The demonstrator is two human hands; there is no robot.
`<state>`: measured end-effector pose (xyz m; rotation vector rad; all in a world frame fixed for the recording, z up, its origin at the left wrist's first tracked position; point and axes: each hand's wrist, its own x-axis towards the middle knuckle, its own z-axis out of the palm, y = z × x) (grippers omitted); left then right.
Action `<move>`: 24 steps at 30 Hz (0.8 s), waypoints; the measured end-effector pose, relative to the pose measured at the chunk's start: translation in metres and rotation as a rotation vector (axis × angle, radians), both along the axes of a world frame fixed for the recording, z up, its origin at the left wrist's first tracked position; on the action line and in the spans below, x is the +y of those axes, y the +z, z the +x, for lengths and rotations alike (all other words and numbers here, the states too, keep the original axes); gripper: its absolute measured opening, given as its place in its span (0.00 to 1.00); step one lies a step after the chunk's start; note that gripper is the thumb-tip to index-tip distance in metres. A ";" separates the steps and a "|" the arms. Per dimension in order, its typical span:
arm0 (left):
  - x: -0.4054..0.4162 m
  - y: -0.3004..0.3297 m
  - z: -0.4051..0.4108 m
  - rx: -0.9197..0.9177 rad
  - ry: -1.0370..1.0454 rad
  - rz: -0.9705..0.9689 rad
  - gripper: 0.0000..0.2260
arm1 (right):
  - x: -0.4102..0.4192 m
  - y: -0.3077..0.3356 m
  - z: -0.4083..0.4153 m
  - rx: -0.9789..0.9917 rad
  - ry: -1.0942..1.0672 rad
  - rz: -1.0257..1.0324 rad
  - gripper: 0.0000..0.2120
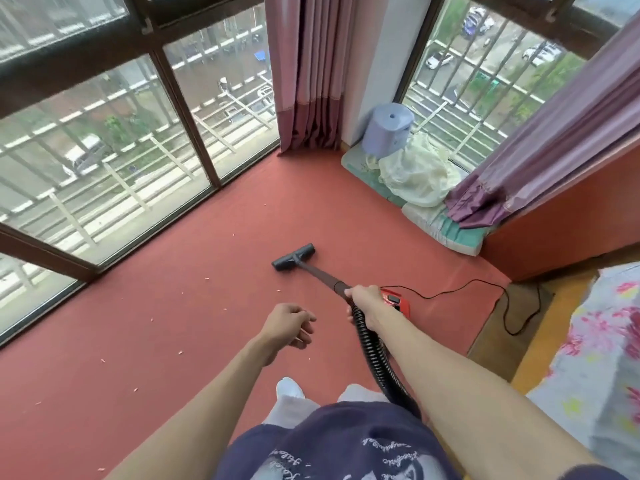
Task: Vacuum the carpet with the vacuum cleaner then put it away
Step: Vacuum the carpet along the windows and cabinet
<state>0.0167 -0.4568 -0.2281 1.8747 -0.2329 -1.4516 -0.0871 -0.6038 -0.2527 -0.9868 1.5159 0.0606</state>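
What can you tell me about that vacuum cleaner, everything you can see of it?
The vacuum cleaner has a small red body, mostly hidden behind the right hand, resting on the red carpet. A black ribbed hose runs from near the person's waist up to a dark straight wand, which the right hand grips where the two meet. The wand slants down to a dark T-shaped floor head lying flat on the carpet. A thin black cord trails from the body to the right.
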 end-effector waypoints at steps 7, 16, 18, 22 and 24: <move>-0.027 -0.008 0.048 -0.006 0.027 0.039 0.09 | -0.057 0.015 0.015 -0.102 -0.200 -0.007 0.11; -0.128 -0.016 0.118 -0.012 0.031 0.031 0.09 | -0.133 -0.030 0.099 0.084 0.396 0.040 0.04; -0.150 -0.018 0.144 -0.028 0.074 0.055 0.08 | -0.167 -0.040 0.122 0.115 0.468 0.041 0.04; -0.188 -0.013 0.191 -0.055 0.153 0.114 0.08 | -0.225 -0.051 0.175 0.158 0.585 0.066 0.06; -0.204 -0.009 0.211 -0.068 0.207 0.127 0.08 | -0.245 -0.054 0.204 0.156 0.609 0.063 0.06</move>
